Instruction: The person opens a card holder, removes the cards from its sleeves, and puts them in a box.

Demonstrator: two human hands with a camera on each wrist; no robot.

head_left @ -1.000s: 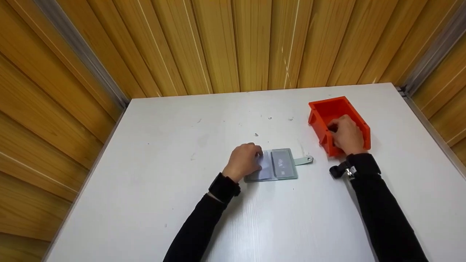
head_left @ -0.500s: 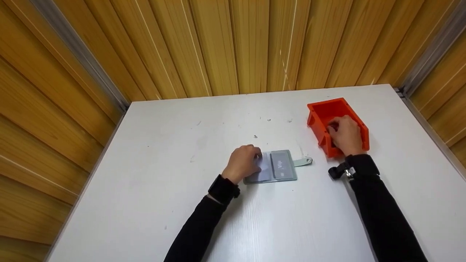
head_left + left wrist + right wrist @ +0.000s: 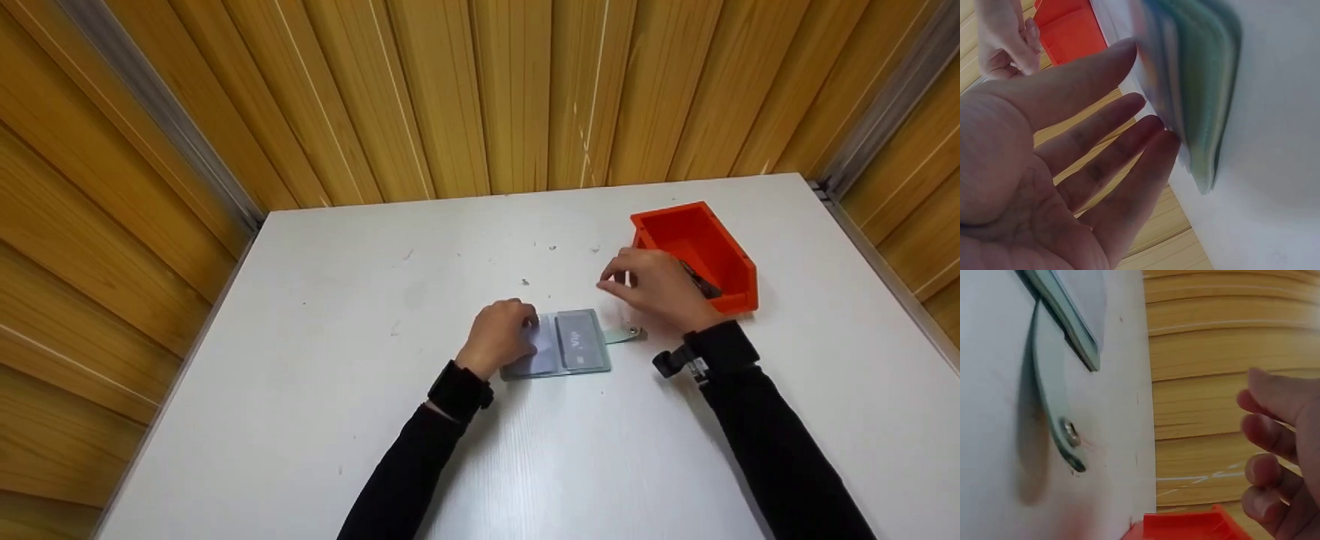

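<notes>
A pale green card holder lies spread on the white table, with clear sleeves and a grey card marked "Vip" on its right side. Its snap strap sticks out to the right. My left hand rests on the left part, fingertips and thumb against the sleeve pages, fingers nearly straight. Above the strap, my right hand hovers left of the red bin, fingers loosely bent, with nothing visible between thumb and fingertips. Small dark items lie inside the bin's front, partly hidden by this hand.
The white table runs back to a wood-patterned panel wall. More panelling stands on the left. Small scuff marks show on the tabletop behind the card holder.
My right hand has come up out of the red bin and moved left toward the card holder, uncovering the dark items. My left hand has stayed on the holder.
</notes>
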